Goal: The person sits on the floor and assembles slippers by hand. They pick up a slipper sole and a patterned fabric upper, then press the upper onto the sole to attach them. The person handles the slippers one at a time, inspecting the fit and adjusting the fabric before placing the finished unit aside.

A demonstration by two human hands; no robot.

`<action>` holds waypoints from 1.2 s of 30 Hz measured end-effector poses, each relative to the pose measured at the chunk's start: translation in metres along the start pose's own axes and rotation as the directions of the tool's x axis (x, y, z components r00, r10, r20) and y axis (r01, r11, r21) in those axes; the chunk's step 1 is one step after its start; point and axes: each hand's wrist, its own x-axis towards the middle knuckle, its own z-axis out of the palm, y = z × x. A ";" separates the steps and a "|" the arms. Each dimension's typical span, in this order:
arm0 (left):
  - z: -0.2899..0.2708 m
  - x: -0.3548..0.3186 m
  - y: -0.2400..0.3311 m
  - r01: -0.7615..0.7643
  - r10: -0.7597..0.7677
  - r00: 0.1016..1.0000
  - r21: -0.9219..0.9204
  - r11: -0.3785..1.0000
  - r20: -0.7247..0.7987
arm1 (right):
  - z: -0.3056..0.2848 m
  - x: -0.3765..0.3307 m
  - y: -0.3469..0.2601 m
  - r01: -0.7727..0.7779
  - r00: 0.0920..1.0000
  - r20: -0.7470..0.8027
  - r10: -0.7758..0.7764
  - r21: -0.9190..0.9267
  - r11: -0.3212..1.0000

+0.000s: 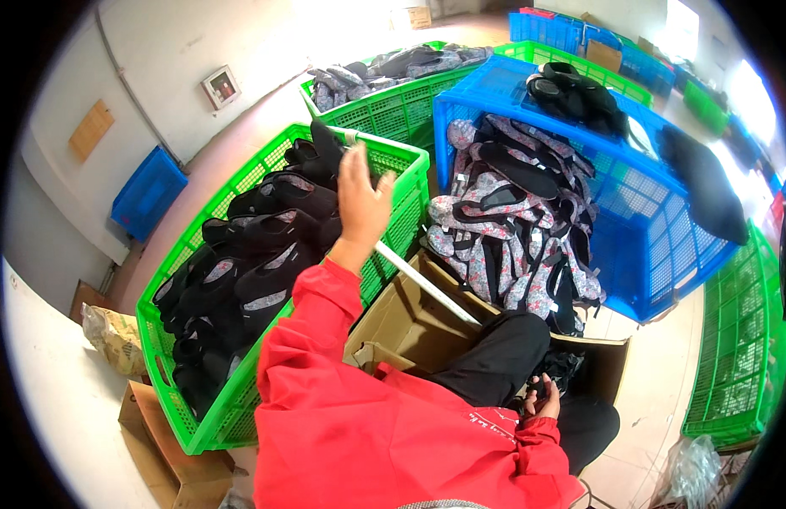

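Note:
My left hand (365, 202) is raised over the inner side of a long green crate (414, 174). Its fingers are stretched upward with the thumb apart, and nothing shows in them. Just left of the fingertips, a black shoe (327, 148) stands up at the crate's far corner. Black shoes or uppers (265, 225) with patterned linings fill this crate. A white pole (427, 284) slants from near that hand down toward my knee. Low in my lap, my right hand (543, 399) has curled fingers, close to a crumpled black item (562, 370); what they hold is hidden.
A blue crate (639, 246) lies tipped on its side, spilling floral shoe pieces (511, 216); black shoes (579, 97) rest on top. An open cardboard box (410, 318) sits before me. More green crates stand behind (393, 106) and at right (736, 339).

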 end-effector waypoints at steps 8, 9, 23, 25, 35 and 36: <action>0.056 -0.128 0.028 0.051 0.048 0.802 -0.149 0.988 0.595 | -0.010 0.005 0.001 -0.043 0.999 -0.029 0.042 -0.021 0.999; 0.059 -0.136 0.032 0.061 0.026 0.724 -0.102 0.993 0.689 | -0.011 0.006 0.000 -0.045 0.998 -0.050 0.043 -0.031 0.999; 0.150 -0.133 0.013 0.025 0.082 0.457 -0.105 0.994 0.886 | -0.013 0.016 0.005 -0.089 0.994 -0.070 0.089 0.010 0.996; 0.161 -0.106 0.036 0.068 0.040 0.441 -0.078 0.995 0.897 | -0.016 0.015 0.005 -0.059 0.996 -0.065 0.059 0.008 0.998; 0.248 -0.092 0.023 -0.171 -0.075 0.583 0.212 0.962 0.809 | -0.032 0.033 0.006 -0.109 0.981 -0.159 0.113 0.031 0.994; 0.241 -0.093 0.027 -0.159 -0.095 0.546 0.215 0.964 0.832 | -0.034 0.034 0.006 -0.104 0.981 -0.159 0.108 0.033 0.994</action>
